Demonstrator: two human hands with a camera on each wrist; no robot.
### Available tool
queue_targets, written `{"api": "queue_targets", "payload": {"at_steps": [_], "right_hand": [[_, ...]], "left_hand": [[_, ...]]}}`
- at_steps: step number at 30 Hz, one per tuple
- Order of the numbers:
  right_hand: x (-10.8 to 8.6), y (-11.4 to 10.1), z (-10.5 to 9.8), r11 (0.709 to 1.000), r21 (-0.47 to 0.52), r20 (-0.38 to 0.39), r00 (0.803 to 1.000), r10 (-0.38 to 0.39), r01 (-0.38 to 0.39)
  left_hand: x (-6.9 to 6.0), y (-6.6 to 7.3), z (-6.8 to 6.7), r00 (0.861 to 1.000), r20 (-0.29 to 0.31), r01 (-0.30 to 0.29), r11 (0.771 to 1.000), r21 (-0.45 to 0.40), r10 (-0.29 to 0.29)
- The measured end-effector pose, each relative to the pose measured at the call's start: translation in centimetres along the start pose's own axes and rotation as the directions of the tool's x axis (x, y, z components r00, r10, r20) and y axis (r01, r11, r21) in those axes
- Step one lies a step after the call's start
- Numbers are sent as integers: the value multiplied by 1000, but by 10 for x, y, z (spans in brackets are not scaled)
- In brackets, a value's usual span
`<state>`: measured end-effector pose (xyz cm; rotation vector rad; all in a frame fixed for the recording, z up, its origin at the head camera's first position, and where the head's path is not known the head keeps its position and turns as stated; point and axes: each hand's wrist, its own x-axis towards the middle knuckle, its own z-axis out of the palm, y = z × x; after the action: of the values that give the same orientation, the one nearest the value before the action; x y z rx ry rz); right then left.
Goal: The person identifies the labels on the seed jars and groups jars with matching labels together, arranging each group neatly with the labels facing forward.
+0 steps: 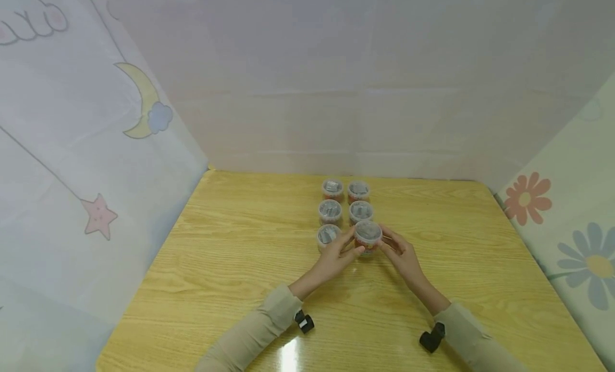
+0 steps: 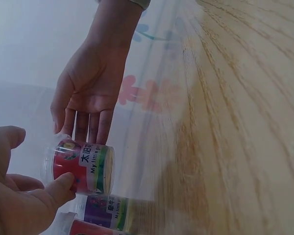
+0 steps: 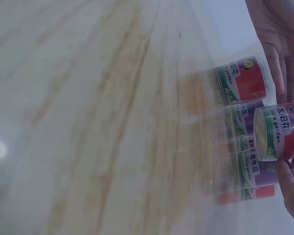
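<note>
A small clear plastic tub [image 1: 368, 239] with a lid and a red "My little garden" label is held between both hands. My left hand [image 1: 338, 253] grips its left side, the thumb [image 2: 62, 185] lying against the red label in the left wrist view. From the right, my right hand [image 1: 402, 255] holds the opposite side with fingers and thumb. Behind the held tub, similar lidded tubs stand in two columns, among them a front-left tub [image 1: 328, 235] beside my left fingers and a middle-right tub [image 1: 361, 211]. In the right wrist view, a purple-labelled tub [image 3: 257, 167] shows behind.
The tubs stand on a wood-grain table [image 1: 230, 254] whose far edge meets a pale curtain [image 1: 307, 94]. Farther back are a rear-left tub [image 1: 332, 189] and a rear-right tub [image 1: 358, 190]. Printed hangings flank the table on both sides.
</note>
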<state>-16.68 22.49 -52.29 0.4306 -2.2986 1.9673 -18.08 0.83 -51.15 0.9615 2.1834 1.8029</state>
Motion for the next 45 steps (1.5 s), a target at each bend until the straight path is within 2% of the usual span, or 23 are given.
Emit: {"api": "queue_targets", "payload": {"at_steps": [3,10,15,22,25,30,34,36,37,39,41,44,45], "right_hand": [[0,2,0,1000,-17,7,1000,-12,12],[-2,10,-1,999,-23,33,998,-47,48],[-3,13,-1,999,-1,36,998,-54,54],[-3,12,0,998,28,14,999,-48,48],[-3,13,0,999,37,16,999,-40,39],[-4,15,-1,999,37,38,999,-11,10],[-6,16,-1,999,20,52,998,33,-34],[-7,15,-1,999,9,57,997,47,-48],[-7,15,-2,999,3,58,997,54,-55],[-7,15,-1,998,-7,59,996,61,-61],[-7,15,-1,998,-15,58,996,67,-66],[-6,15,-1,997,-21,57,996,74,-73],[-6,15,-1,997,-22,57,996,74,-73]], "left_hand": [[0,-1,0,1000,9,-2,1000,18,1],[-1,-2,3,999,19,38,997,60,-39],[0,-6,6,1000,23,5,998,65,-7],[-1,-7,7,997,23,67,996,53,-68],[-2,-7,7,998,16,66,995,73,-68],[-4,5,6,998,31,59,997,40,-60],[-7,20,2,995,61,78,997,8,-78],[-8,21,2,994,67,90,996,8,-90],[-8,21,2,993,65,94,996,7,-95],[-6,10,5,995,49,85,996,28,-86],[-6,7,6,996,42,76,996,45,-78],[-4,-6,9,997,32,63,995,76,-65],[-3,-6,9,997,35,73,995,74,-75]]}}
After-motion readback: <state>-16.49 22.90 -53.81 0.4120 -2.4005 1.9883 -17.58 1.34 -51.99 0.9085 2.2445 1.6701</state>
